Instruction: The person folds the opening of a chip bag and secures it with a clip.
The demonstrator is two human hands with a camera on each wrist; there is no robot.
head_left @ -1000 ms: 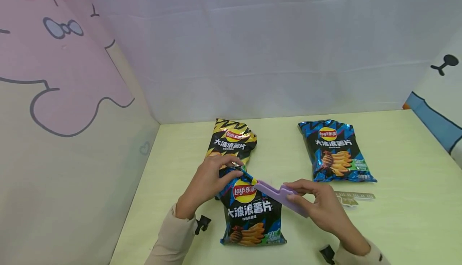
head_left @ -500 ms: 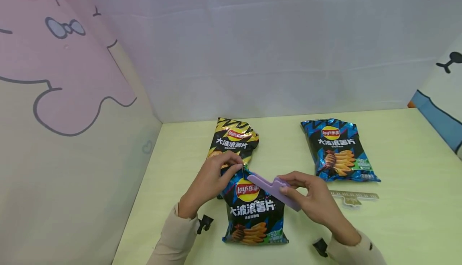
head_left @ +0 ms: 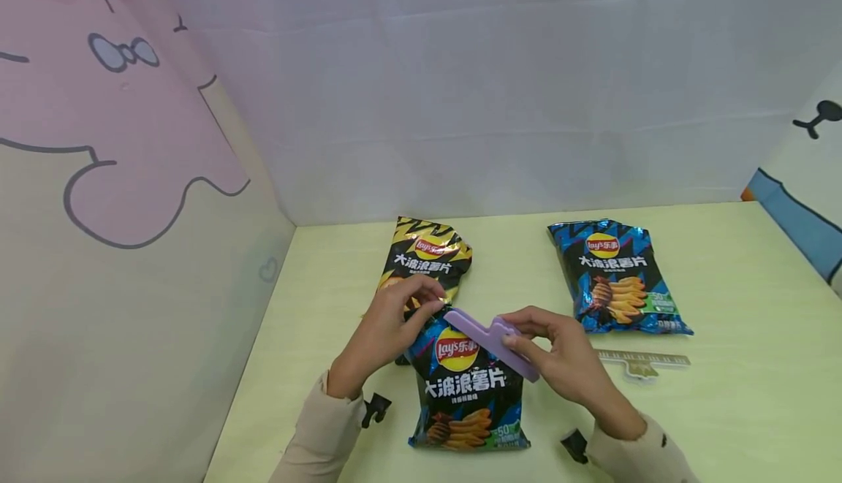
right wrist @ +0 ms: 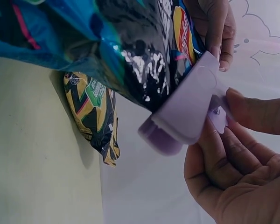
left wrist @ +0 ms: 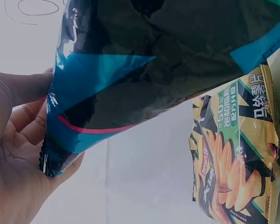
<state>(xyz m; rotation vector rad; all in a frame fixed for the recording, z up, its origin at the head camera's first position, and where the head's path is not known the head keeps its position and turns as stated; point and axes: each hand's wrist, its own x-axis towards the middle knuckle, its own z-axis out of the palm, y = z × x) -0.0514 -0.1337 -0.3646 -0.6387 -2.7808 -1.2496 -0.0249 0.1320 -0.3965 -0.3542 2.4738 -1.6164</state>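
A blue-and-black Lay's chip bag [head_left: 470, 402] is held up by its top corner, which my left hand [head_left: 388, 322] pinches between thumb and fingers. My right hand [head_left: 559, 351] grips a lilac bag clip [head_left: 490, 340] by its tabs, thumb on one side and fingers on the other. The clip slants across the bag's upper right edge, its far end close to the left fingertips. In the right wrist view, the clip's two bars [right wrist: 186, 107] stand apart at the near end, with the bag's edge running in between them.
Behind the left hand lies a yellow-and-black chip bag [head_left: 427, 249]. A second blue chip bag [head_left: 612, 278] lies at the back right. Just below it is a flat clip [head_left: 641, 362] with ruler-like marks. Fabric walls [head_left: 513, 103] bound the table's back and sides.
My right hand has moved left, bringing the clip over the bag's top edge, where it now covers more of it. The left hand keeps its pinch on the bag's corner.
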